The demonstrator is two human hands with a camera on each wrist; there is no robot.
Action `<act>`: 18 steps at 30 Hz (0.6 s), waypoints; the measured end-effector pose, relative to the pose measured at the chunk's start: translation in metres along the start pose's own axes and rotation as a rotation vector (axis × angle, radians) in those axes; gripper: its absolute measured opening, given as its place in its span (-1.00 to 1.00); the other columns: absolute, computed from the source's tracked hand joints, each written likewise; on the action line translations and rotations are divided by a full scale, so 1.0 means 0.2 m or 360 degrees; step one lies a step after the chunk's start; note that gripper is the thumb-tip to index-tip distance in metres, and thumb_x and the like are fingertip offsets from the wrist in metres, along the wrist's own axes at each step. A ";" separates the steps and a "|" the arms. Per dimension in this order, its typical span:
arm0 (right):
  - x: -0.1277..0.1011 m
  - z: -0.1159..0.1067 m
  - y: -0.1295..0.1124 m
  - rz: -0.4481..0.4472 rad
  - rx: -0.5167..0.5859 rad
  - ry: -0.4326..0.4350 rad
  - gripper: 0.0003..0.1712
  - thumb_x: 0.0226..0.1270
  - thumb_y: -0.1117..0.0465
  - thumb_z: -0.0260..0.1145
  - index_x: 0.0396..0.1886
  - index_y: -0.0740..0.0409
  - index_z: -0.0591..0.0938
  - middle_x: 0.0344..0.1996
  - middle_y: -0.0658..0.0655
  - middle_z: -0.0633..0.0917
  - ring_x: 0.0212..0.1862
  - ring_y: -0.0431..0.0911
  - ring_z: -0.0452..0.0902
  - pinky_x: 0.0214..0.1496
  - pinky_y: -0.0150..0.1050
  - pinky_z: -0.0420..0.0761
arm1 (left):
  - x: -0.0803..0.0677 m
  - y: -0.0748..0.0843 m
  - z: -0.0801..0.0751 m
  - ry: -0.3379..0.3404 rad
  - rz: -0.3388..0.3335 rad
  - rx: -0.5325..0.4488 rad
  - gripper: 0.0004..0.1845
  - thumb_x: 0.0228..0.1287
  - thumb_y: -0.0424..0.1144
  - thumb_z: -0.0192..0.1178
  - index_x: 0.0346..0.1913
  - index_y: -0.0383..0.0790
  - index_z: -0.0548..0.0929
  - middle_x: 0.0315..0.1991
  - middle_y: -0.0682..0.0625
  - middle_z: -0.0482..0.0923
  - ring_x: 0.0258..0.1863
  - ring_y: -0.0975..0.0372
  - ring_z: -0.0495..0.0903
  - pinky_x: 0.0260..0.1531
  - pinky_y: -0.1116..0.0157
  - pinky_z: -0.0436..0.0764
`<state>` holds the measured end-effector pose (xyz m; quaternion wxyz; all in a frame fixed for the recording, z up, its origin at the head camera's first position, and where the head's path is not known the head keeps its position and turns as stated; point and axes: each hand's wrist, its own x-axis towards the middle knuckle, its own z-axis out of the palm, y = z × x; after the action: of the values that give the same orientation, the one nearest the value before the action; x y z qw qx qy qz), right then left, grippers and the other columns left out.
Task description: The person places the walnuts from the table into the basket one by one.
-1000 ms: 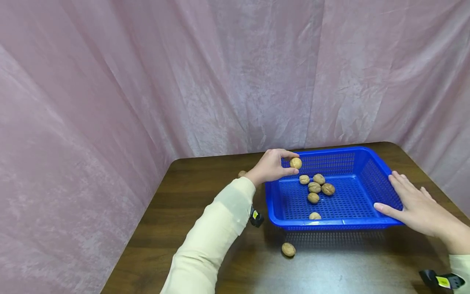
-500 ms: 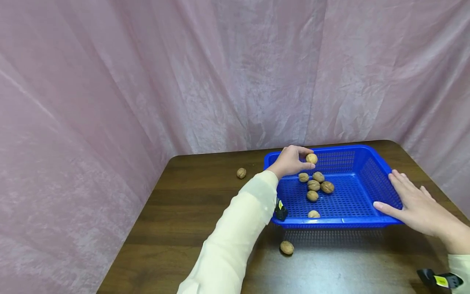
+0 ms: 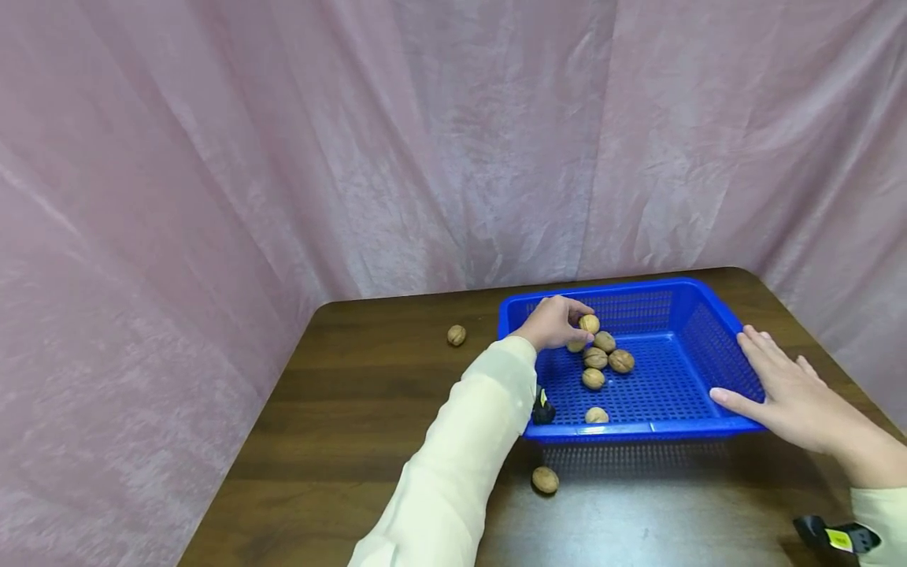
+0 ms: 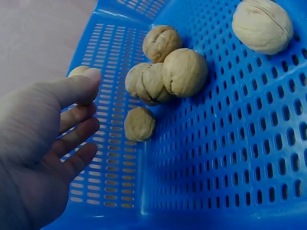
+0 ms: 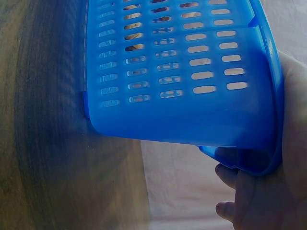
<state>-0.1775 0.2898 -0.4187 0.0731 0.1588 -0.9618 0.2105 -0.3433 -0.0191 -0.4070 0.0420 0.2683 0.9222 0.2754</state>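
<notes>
My left hand reaches inside a blue perforated basket and pinches a walnut just above a cluster of several walnuts on the basket floor. In the left wrist view the held walnut peeks out behind my thumb, with the loose walnuts close by on the basket. My right hand rests flat, fingers straight, against the basket's right front corner. The right wrist view shows that hand under the basket wall.
The basket stands on a dark wooden table. One walnut lies on the table in front of the basket, another to its left at the back. Pink cloth hangs behind and at both sides.
My left hand carried the walnut rightwards over the basket's left rim and lowered it towards the cluster inside. My right hand stayed on the basket's corner.
</notes>
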 end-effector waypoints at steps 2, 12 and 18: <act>0.00 0.00 0.00 0.0003 0.0003 -0.0004 0.11 0.36 -0.14 0.21 0.49 0.41 -0.20 0.48 0.37 -0.29 0.47 0.14 -0.59 0.24 0.26 -0.69 | 0.00 -0.01 0.01 -0.0012 -0.0020 -0.0005 -0.51 0.05 -0.10 0.46 0.12 0.00 0.67 -0.21 0.24 0.65 -0.21 0.43 0.54 -0.17 0.48 0.51; 0.00 0.00 0.00 0.0007 0.0025 0.0009 0.11 0.35 -0.13 0.21 0.49 0.41 -0.19 0.48 0.38 -0.27 0.47 0.14 -0.58 0.25 0.26 -0.67 | 0.00 -0.01 0.02 -0.0034 -0.0049 0.0035 -0.54 0.05 -0.12 0.47 0.06 -0.11 0.70 -0.23 0.17 0.70 -0.26 0.46 0.59 -0.21 0.55 0.50; 0.00 0.01 0.00 -0.0002 0.0018 0.0008 0.11 0.35 -0.14 0.22 0.49 0.41 -0.19 0.48 0.39 -0.26 0.47 0.15 -0.57 0.25 0.27 -0.67 | -0.03 0.02 -0.03 -0.0002 -0.0019 -0.0095 -0.60 0.14 -0.14 0.40 0.06 -0.12 0.69 -0.21 0.13 0.69 -0.28 0.46 0.58 -0.26 0.56 0.51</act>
<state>-0.1773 0.2888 -0.4200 0.0748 0.1591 -0.9603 0.2164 -0.3376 -0.0218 -0.4007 0.0523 0.2617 0.9151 0.3023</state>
